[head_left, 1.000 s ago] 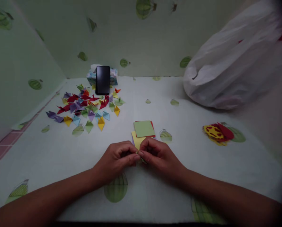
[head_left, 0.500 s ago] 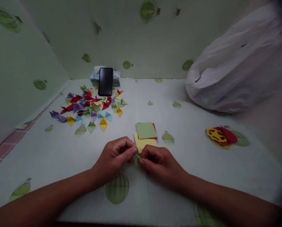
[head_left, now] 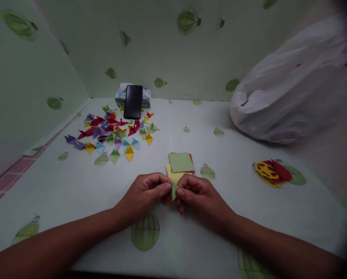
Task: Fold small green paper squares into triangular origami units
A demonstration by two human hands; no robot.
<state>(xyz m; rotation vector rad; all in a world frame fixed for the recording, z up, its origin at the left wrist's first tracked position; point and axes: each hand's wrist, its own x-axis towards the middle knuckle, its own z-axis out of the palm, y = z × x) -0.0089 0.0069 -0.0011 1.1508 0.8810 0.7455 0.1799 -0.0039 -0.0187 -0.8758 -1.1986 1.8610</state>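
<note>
Between my two hands is a small folded piece of green origami paper, held up just above the table. My left hand pinches its left side between thumb and fingers. From the right, my right hand grips the opposite edge, thumb on top. Right behind the hands lie square paper sheets: a green sheet over a red one, and a yellow sheet partly covered by my fingers. Folded paper cranes in many colours are heaped at the back left.
A black phone leans against a tissue box by the back wall. At the right stands a big white plastic bag. Yellow and red cut-out pieces lie in front of it. The tablecloth has a balloon print.
Both hands have shifted slightly to the right, and the green folded paper now stands upright and shows more between the fingertips. The whole view has tilted a little.
</note>
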